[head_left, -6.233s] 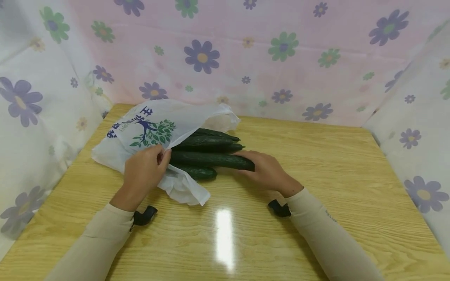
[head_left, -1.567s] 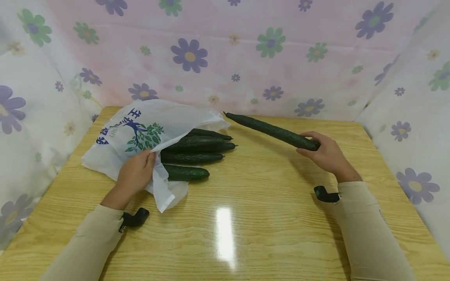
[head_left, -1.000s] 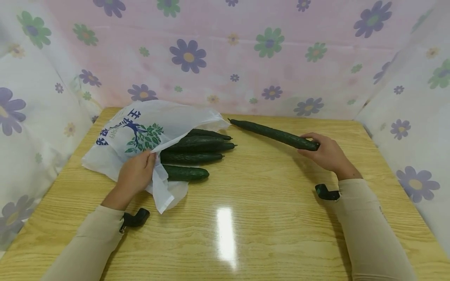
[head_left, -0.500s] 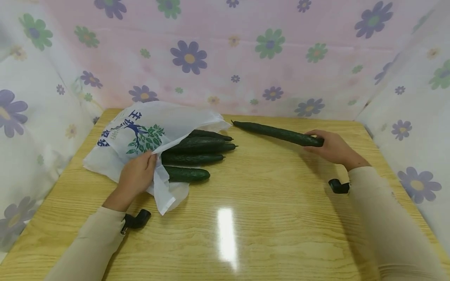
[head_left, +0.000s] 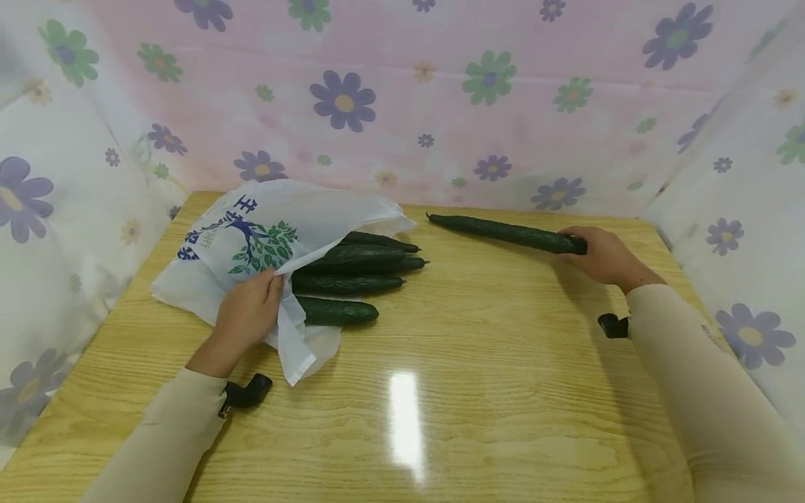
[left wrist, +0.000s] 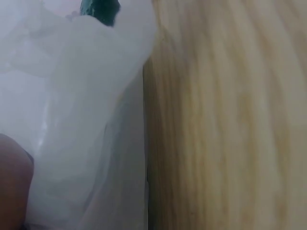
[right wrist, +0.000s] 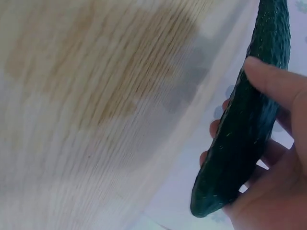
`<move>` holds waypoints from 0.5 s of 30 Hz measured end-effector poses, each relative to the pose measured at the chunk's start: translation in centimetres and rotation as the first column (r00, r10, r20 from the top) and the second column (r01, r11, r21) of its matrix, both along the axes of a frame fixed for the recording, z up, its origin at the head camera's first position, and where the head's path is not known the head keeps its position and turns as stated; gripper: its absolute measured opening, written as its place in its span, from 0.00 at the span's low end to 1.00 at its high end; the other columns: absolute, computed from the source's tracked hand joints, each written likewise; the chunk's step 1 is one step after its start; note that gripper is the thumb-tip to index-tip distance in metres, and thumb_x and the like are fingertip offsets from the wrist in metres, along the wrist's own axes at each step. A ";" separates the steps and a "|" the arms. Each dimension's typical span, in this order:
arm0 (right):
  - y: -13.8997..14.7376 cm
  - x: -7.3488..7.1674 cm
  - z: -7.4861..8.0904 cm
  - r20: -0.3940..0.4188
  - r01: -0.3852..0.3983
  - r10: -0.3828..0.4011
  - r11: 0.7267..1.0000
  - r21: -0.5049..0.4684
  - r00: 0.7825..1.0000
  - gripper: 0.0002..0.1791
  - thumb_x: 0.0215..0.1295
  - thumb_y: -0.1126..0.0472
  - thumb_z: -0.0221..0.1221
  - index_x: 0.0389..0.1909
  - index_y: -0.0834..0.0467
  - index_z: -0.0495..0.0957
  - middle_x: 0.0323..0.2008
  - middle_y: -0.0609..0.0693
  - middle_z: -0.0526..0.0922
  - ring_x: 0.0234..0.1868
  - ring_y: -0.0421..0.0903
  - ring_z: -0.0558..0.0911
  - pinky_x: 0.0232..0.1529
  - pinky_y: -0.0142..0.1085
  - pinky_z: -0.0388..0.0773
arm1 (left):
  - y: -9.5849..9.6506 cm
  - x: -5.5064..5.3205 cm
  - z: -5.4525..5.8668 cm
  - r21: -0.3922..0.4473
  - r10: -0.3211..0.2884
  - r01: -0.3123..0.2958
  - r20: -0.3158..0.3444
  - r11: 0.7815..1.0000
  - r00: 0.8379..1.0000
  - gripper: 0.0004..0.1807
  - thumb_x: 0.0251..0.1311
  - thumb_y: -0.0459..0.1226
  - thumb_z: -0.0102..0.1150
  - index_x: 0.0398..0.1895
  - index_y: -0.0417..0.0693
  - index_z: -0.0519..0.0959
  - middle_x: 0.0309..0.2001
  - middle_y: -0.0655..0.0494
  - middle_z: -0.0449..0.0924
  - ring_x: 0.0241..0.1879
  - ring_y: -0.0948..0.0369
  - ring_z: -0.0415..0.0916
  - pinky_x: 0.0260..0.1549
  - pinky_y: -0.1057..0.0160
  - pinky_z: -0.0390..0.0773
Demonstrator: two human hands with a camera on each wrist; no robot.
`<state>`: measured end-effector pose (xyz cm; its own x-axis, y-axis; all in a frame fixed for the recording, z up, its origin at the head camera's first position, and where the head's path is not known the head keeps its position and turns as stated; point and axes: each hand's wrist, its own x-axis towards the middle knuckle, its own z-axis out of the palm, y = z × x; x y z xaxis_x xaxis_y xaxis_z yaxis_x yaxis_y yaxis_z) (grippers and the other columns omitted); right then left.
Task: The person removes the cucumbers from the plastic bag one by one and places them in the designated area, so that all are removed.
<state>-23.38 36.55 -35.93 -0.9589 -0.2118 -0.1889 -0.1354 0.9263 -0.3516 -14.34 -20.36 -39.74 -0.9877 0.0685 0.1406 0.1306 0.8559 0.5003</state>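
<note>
My right hand point(head_left: 600, 256) grips a long dark green cucumber point(head_left: 503, 232) by its right end, near the table's back edge. In the right wrist view the thumb lies along one side of the cucumber point(right wrist: 244, 124) and the fingertips show on the other. My left hand point(head_left: 249, 307) pinches the mouth edge of a white plastic bag point(head_left: 339, 206) printed with a tree and dark blue characters. Several cucumbers point(head_left: 358, 260) stick out of the bag's mouth toward the right, their left ends hidden inside. In the left wrist view one cucumber tip point(left wrist: 100, 10) shows above the bag's folds.
The wooden table point(head_left: 490, 391) has a bright light reflection point(head_left: 405, 423) on its front middle. A flower-printed cloth point(head_left: 428, 98) rises at the back and on both sides. A black wrist camera point(head_left: 249, 391) juts from the left sleeve, another point(head_left: 613, 325) from the right.
Since the earliest frame, my right hand has drawn a cucumber out of the bag. Lately it has moved slightly right and back with it. My left hand keeps hold of the bag.
</note>
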 end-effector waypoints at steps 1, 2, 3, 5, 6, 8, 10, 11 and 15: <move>-0.1 -0.2 -0.1 0.000 0.000 0.000 1.000 0.006 1.000 0.33 0.72 0.55 0.59 0.72 0.65 0.61 0.66 0.75 0.66 0.60 0.73 0.72 0.55 0.66 0.70 | 0.0 0.0 0.0 -0.001 0.000 0.000 -0.002 1.000 1.000 0.17 0.78 0.42 0.37 0.33 0.45 0.72 0.19 0.50 0.67 0.20 0.54 0.68 0.19 0.60 0.64; -0.1 -0.4 -0.1 0.002 0.001 -0.001 1.000 0.013 1.000 0.33 0.72 0.55 0.58 0.72 0.66 0.61 0.65 0.75 0.66 0.61 0.74 0.71 0.55 0.66 0.69 | 0.0 -0.1 -0.1 -0.002 0.000 0.000 -0.003 1.000 1.000 0.17 0.78 0.42 0.37 0.34 0.45 0.72 0.19 0.50 0.67 0.20 0.54 0.68 0.19 0.60 0.63; -0.1 -0.6 -0.1 0.002 -0.001 0.000 1.000 0.021 1.000 0.33 0.72 0.56 0.58 0.71 0.66 0.61 0.65 0.76 0.66 0.60 0.74 0.71 0.55 0.65 0.70 | 0.0 -0.1 -0.1 -0.002 0.000 0.000 -0.003 1.000 1.000 0.17 0.78 0.43 0.37 0.34 0.45 0.72 0.19 0.50 0.68 0.20 0.54 0.68 0.20 0.60 0.63; -0.1 -1.0 -0.3 0.004 0.000 0.000 0.999 0.034 1.000 0.32 0.72 0.58 0.57 0.71 0.67 0.60 0.65 0.76 0.66 0.61 0.74 0.71 0.56 0.66 0.69 | 0.0 -0.1 -0.1 -0.004 0.002 -0.002 -0.001 1.000 1.000 0.17 0.79 0.43 0.37 0.34 0.45 0.72 0.19 0.50 0.67 0.20 0.54 0.68 0.20 0.60 0.63; -0.1 -1.3 -0.4 0.006 0.000 -0.001 0.999 0.044 1.000 0.32 0.73 0.58 0.57 0.71 0.67 0.60 0.65 0.76 0.66 0.61 0.74 0.71 0.56 0.66 0.69 | 0.0 -0.1 -0.1 -0.005 0.003 -0.003 0.002 1.000 1.000 0.17 0.79 0.43 0.37 0.33 0.45 0.72 0.19 0.50 0.67 0.20 0.54 0.68 0.19 0.60 0.63; -0.1 -1.6 -0.5 0.008 0.002 -0.003 0.998 0.070 1.000 0.32 0.73 0.58 0.56 0.71 0.67 0.60 0.65 0.76 0.66 0.61 0.74 0.70 0.56 0.67 0.68 | 0.0 -0.1 -0.1 -0.005 0.002 -0.002 0.005 1.000 1.000 0.17 0.79 0.43 0.37 0.33 0.45 0.71 0.19 0.50 0.67 0.20 0.54 0.68 0.19 0.60 0.63; 0.0 -1.9 -0.6 0.005 0.003 -0.003 0.994 0.109 1.000 0.32 0.73 0.57 0.56 0.72 0.65 0.59 0.66 0.76 0.65 0.61 0.75 0.70 0.55 0.68 0.68 | 0.0 -0.1 -0.1 -0.004 0.002 -0.002 0.007 1.000 1.000 0.17 0.79 0.43 0.37 0.33 0.45 0.71 0.19 0.50 0.67 0.20 0.54 0.68 0.19 0.60 0.63; 0.0 -2.1 -0.7 0.001 0.003 -0.004 0.992 0.130 1.000 0.33 0.73 0.56 0.56 0.73 0.65 0.59 0.66 0.76 0.64 0.61 0.75 0.69 0.54 0.69 0.68 | 0.0 -0.1 -0.1 -0.004 0.001 -0.001 0.008 1.000 1.000 0.17 0.79 0.43 0.37 0.33 0.45 0.71 0.19 0.50 0.67 0.20 0.54 0.68 0.19 0.60 0.63; 0.0 -2.5 -0.7 -0.017 0.004 0.000 0.976 0.216 1.000 0.34 0.74 0.54 0.55 0.74 0.62 0.56 0.66 0.76 0.62 0.60 0.76 0.69 0.51 0.71 0.68 | 0.1 -0.1 0.0 -0.003 0.003 -0.003 0.009 1.000 1.000 0.17 0.79 0.43 0.37 0.33 0.45 0.71 0.19 0.50 0.66 0.20 0.54 0.68 0.20 0.60 0.63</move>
<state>-25.83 36.51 -36.65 -0.9626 -0.1662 -0.2139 -0.1378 0.9803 -0.1413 -14.41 -20.31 -39.75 -0.9892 0.0658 0.1312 0.1233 0.8576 0.4993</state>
